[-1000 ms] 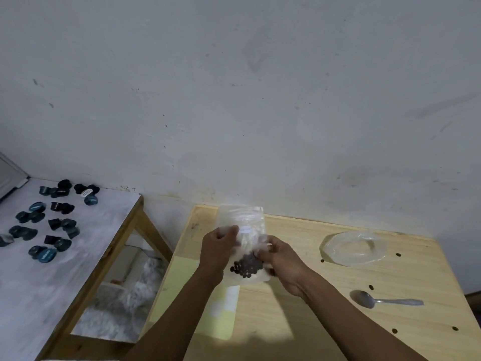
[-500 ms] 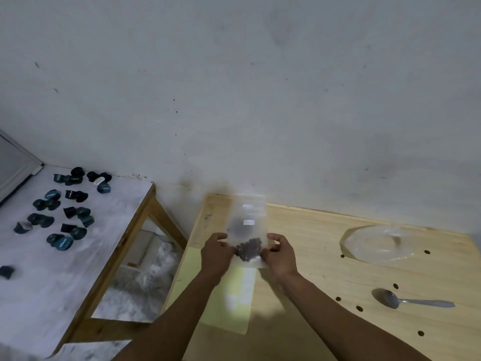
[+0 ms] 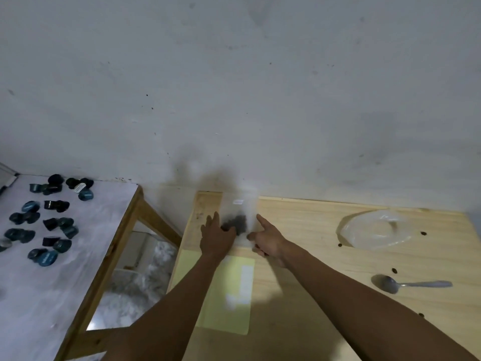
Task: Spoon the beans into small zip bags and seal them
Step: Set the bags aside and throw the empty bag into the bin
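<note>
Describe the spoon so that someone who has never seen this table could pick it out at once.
Start at the light wooden table against the wall and go to its right side, nearer the person than the crumpled clear plastic bag. The spoon lies flat there, bowl to the left and handle pointing right. It is the only metal thing on the table; the small dark beans scattered around it are mere dots.

Both hands at a blurred zip bag of dark beans, centre of the frame

The left hand (image 3: pixel 217 237) and right hand (image 3: pixel 265 239), fingers extended, flank the small zip bag (image 3: pixel 238 217) at the wooden table's (image 3: pixel 312 295) far edge; contact is blurred. Right: a clear plastic bag (image 3: pixel 374 230), a metal spoon (image 3: pixel 408 284), scattered beans (image 3: pixel 394 270). Below: yellow paper (image 3: pixel 223 295). Left: dark capsules (image 3: pixel 52 222) on a white table (image 3: pixel 78 269).
</note>
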